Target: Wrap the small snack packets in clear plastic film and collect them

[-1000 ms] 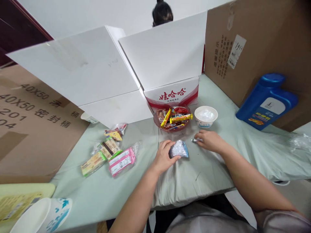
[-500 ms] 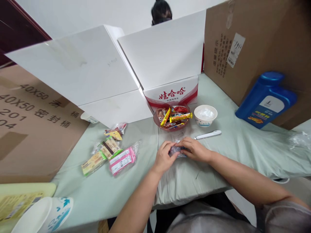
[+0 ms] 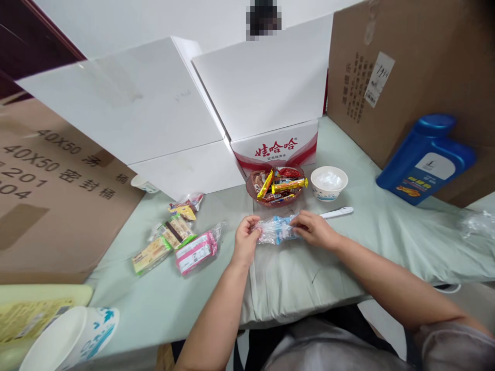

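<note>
Both hands hold a small clear plastic packet with blue print (image 3: pixel 276 230) stretched between them just above the pale green cloth. My left hand (image 3: pixel 246 238) pinches its left end and my right hand (image 3: pixel 314 230) pinches its right end. Right behind the packet stands a reddish glass bowl of wrapped sweets (image 3: pixel 275 186). A white pen-like tool (image 3: pixel 337 212) lies on the cloth just past my right hand, and a white bowl with something white in it (image 3: pixel 329 182) stands behind that.
Several snack packets (image 3: pixel 181 238) lie to the left on the table. White cardboard boxes (image 3: pixel 247 103) and brown cartons (image 3: pixel 406 62) wall the back and sides. A blue jug (image 3: pixel 425 157) leans at the right. A paper bowl (image 3: pixel 69 337) sits at the near left. A person's head shows behind the boxes.
My right hand let go of the white tool and came left to the packet. Both hands then pulled the crumpled packet out flat between them.
</note>
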Available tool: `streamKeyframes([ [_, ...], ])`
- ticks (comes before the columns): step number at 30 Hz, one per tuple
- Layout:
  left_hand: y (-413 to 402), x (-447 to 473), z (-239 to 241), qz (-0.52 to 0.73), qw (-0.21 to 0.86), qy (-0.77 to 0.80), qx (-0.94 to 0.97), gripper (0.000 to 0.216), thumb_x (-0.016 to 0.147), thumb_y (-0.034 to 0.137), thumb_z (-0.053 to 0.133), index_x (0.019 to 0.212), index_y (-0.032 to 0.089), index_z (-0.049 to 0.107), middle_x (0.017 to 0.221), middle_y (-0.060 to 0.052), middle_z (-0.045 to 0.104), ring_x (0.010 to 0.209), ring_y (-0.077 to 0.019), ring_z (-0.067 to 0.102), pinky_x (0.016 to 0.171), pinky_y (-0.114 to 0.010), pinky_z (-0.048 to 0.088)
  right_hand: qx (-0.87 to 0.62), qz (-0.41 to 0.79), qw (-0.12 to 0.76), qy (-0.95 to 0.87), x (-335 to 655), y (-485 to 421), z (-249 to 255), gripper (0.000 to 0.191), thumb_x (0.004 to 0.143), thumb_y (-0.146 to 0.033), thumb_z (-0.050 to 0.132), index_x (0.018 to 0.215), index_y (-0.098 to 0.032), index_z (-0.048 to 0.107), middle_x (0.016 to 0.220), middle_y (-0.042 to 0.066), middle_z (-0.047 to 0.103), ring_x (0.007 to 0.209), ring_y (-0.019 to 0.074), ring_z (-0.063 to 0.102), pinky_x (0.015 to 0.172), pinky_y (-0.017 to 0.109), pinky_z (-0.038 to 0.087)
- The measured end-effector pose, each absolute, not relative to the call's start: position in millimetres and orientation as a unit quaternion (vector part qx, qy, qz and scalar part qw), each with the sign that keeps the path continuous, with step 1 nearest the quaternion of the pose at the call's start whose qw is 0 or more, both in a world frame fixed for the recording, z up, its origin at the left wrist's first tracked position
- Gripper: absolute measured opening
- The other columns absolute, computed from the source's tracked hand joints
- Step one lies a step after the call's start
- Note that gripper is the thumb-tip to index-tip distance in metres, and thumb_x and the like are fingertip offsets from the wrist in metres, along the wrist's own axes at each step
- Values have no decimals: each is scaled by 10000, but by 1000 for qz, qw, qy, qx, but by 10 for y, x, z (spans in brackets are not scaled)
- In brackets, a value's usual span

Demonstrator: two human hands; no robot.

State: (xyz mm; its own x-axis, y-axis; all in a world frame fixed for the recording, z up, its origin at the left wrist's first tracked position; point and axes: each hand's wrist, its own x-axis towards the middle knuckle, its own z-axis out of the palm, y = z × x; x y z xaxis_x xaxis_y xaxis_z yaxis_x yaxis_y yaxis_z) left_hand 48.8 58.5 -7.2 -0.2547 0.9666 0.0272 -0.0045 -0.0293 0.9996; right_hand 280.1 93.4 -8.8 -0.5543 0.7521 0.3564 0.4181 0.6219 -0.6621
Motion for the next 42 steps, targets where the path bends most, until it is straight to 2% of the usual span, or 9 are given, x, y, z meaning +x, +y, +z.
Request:
streamKeyframes([
  [5, 650, 398, -122, 532, 427, 593, 428, 237, 594, 211, 582, 829, 178, 590, 662, 49, 542, 523, -69, 466, 498, -170, 373, -371, 240, 372, -816, 2886, 997, -77, 154, 911, -237, 503, 919, -188, 649, 868, 68, 628, 808, 179, 596, 725, 303, 482],
  [11, 621, 547, -195, 471, 473, 572, 476, 253, 587, 211, 643, 833, 179, 596, 738, 26, 598, 597, -94, 537, 519, -183, 427, -278, 181, 324, -886, 2628, 803, -104, 568, 882, -370, 610, 1398, -208, 435, 1324, 156, 516, 1184, 268, 502, 964, 426, 451],
  [16, 623, 519, -199, 443, 420, 559, 561, 115, 652, 188, 570, 763, 165, 590, 976, -52, 677, 799, -136, 622, 652, -209, 474, -272, 163, 339, -886, 2633, 841, -140, 227, 918, -197, 500, 1081, -204, 658, 981, 104, 633, 902, 210, 594, 784, 345, 500],
  [20, 711, 309, -216, 432, 310, 641, 554, 130, 676, 149, 502, 762, 171, 596, 784, -12, 654, 641, -120, 573, 599, -219, 442, -344, 187, 456, -799, 2887, 1019, -105, 175, 918, -211, 484, 966, -205, 652, 883, 64, 638, 830, 184, 604, 741, 313, 491],
  [23, 748, 190, -216, 427, 257, 671, 549, 176, 684, 120, 490, 790, 187, 613, 707, 13, 609, 619, -133, 548, 650, -256, 456, -446, 194, 430, -761, 3041, 1133, -111, 166, 892, -240, 506, 959, -196, 650, 847, 55, 643, 775, 194, 596, 706, 323, 485],
  [27, 719, 198, -175, 419, 188, 679, 573, 248, 646, 63, 497, 790, 198, 646, 877, -41, 639, 901, -211, 595, 888, -361, 454, -509, 138, 285, -800, 3085, 1178, -160, 261, 782, -126, 500, 968, -156, 682, 933, 112, 646, 905, 264, 585, 825, 405, 472],
  [31, 671, 282, -133, 410, 17, 628, 662, 286, 757, 106, 479, 962, 183, 663, 1052, -94, 647, 1075, -254, 550, 984, -419, 405, -450, 86, 337, -822, 2985, 1117, -150, 337, 854, -169, 466, 1148, -150, 630, 1129, 138, 606, 1088, 268, 527, 959, 413, 422],
  [35, 630, 367, -110, 298, -32, 587, 752, 361, 865, 226, 514, 1215, 184, 591, 1119, -106, 668, 1139, -282, 533, 1007, -479, 350, -393, 86, 313, -860, 2859, 1036, -107, 450, 910, -314, 519, 1326, -140, 514, 1235, 161, 584, 1128, 284, 500, 941, 427, 413],
  [42, 382, 442, 188, 285, -92, 497, 815, 183, 847, 135, 550, 815, 238, 697, 740, -14, 670, 981, -228, 606, 1059, -513, 242, -283, 98, 257, -919, 2937, 934, 148, 152, 833, -157, 545, 874, -198, 686, 901, 83, 649, 951, 236, 534, 902, 415, 377],
])
